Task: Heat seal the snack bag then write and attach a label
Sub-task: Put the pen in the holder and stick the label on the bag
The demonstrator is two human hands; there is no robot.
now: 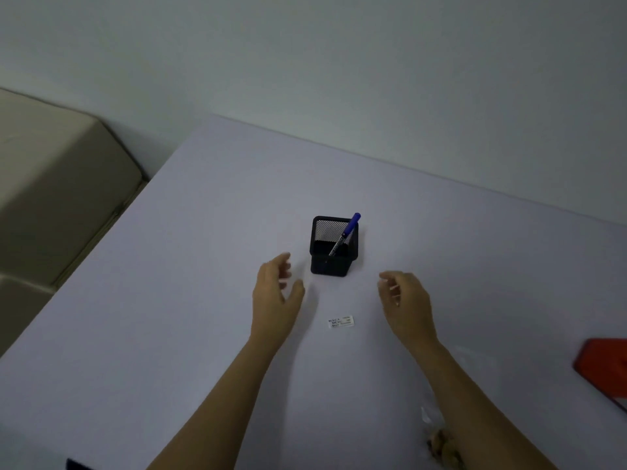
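Note:
A small white label with dark print lies flat on the pale table, between my two hands. Behind it stands a black mesh pen holder with a blue-capped pen leaning in it. My left hand hovers left of the holder, fingers loosely curled, holding nothing. My right hand hovers right of the label, fingers relaxed and holding nothing. A clear snack bag with brownish contents shows partly under my right forearm near the bottom edge.
A red device sits at the table's right edge, cut off by the frame. A beige cushioned seat stands left of the table. A plain wall runs behind the table's far edge. A dark object corner shows at bottom left.

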